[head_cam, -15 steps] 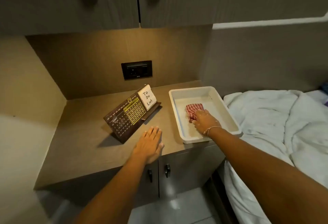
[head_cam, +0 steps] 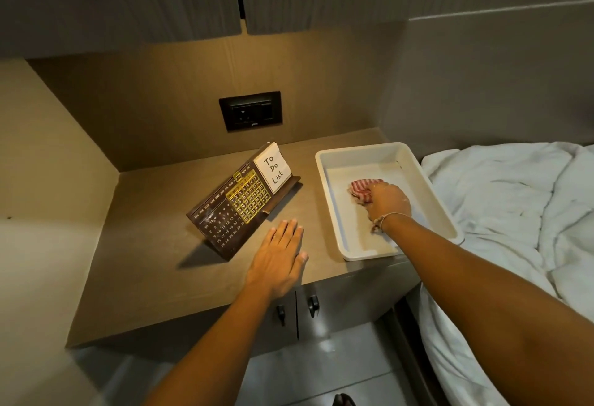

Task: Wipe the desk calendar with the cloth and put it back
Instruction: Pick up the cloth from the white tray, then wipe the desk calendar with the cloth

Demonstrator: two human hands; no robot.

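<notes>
Right hand (head_cam: 387, 201) closes over the striped red-and-white cloth (head_cam: 361, 189) inside the white plastic tray (head_cam: 334, 200); grip appears partial. Gather the soft folds fully before lifting. Left hand (head_cam: 279, 262) lies flat, fingers together, holding nothing. Desk calendar (head_cam: 239, 203), rigid dark wedge, stands at its 11 o'clock.

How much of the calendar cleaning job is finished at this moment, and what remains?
Nothing looks finished yet. The desk calendar stands on the counter, untouched, pale smudges showing on its dark face. In hand: the right hand is closing on the striped cloth inside the white tray, while the left hand lies flat on the counter just in front of the calendar. Left: lift the cloth out, wipe the calendar, put it back.
</notes>
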